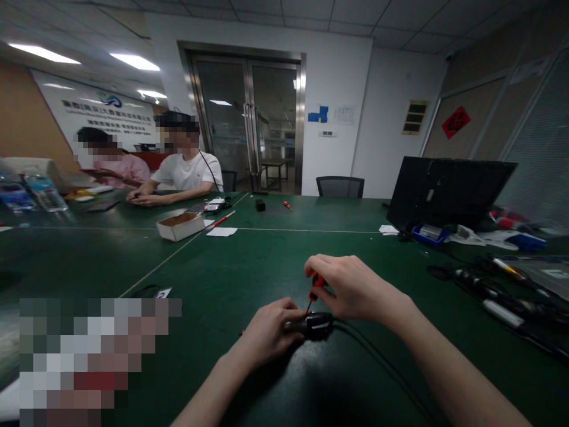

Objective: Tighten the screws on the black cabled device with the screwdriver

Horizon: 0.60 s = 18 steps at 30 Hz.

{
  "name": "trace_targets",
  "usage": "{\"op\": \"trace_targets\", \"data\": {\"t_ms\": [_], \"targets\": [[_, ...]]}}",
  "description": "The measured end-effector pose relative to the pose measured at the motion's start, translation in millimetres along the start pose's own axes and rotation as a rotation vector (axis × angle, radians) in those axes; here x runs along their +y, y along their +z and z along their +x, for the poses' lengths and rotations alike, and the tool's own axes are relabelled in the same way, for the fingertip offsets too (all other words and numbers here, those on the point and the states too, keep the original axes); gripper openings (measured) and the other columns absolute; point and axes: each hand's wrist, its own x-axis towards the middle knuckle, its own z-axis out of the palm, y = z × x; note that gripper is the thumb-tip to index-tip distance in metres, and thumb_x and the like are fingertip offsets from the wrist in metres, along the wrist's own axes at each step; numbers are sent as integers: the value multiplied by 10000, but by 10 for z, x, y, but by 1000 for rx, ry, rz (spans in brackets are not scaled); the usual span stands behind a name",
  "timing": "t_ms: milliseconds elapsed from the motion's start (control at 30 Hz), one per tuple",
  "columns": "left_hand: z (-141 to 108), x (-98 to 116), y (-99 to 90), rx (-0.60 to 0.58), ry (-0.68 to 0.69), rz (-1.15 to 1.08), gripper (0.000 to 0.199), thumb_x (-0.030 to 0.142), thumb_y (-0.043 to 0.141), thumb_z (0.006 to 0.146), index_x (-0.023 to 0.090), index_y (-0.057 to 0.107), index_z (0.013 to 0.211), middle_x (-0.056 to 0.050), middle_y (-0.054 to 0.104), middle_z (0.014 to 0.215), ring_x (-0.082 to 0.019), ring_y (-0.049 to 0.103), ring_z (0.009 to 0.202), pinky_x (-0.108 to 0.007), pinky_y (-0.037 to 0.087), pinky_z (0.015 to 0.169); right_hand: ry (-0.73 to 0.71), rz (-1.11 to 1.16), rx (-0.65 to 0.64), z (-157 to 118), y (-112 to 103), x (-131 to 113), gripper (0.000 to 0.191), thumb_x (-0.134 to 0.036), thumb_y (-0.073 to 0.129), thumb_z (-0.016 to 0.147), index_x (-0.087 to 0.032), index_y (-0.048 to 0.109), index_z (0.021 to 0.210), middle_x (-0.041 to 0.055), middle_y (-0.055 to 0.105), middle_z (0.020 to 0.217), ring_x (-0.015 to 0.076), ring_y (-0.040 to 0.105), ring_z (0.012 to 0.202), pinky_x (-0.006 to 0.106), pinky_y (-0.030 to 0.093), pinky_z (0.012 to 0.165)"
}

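Observation:
On the green table (213, 332) lies a black, glossy, rounded device (319, 325) with a cord (371, 344) running off to the lower right. My left hand (270, 330) is closed around the device's left end and steadies it on the tabletop. Above it, my right hand (349, 286) grips the red and black handle of a screwdriver (316, 283). The thin shaft points down, its tip at the upper side of the device near my left fingers. Whether the tip sits in a screw cannot be made out.
A white open box (180, 226), paper (222, 232), another screwdriver (287, 205) and a small black block (260, 205) lie farther back. A black monitor (448, 193), a blue tray (430, 233) and tangled corded tools (502, 308) are right. Two people (184, 169) sit far left.

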Motion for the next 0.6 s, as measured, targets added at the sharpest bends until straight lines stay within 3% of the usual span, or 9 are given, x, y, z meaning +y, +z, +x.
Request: {"op": "trace_targets", "data": {"t_ms": [267,433,600], "targets": [[2,-31,17,1,7,-6,410,213,678,835,323,694,1230,-43,652,1165,-253,632,1049,-315,480,876,43,-140,-9,38,11,-26,262,-427,673,912,-182,581,903,22,676,787,142,583,644,266,222,550],[5,-38,32,17,17,0,325,215,674,833,282,727,1147,-54,655,1145,-250,637,1032,-304,482,861,-9,9,-1,3,-2,-53,184,-235,666,861,-175,571,1006,37,673,940,144,597,745,255,307,591],[8,-21,17,11,8,6,381,219,673,828,306,712,1196,-47,658,1150,-246,637,1032,-292,482,837,8,28,-13,-1,5,-20,202,-155,627,847,-179,568,1039,19,659,898,129,559,707,257,289,584]]}}
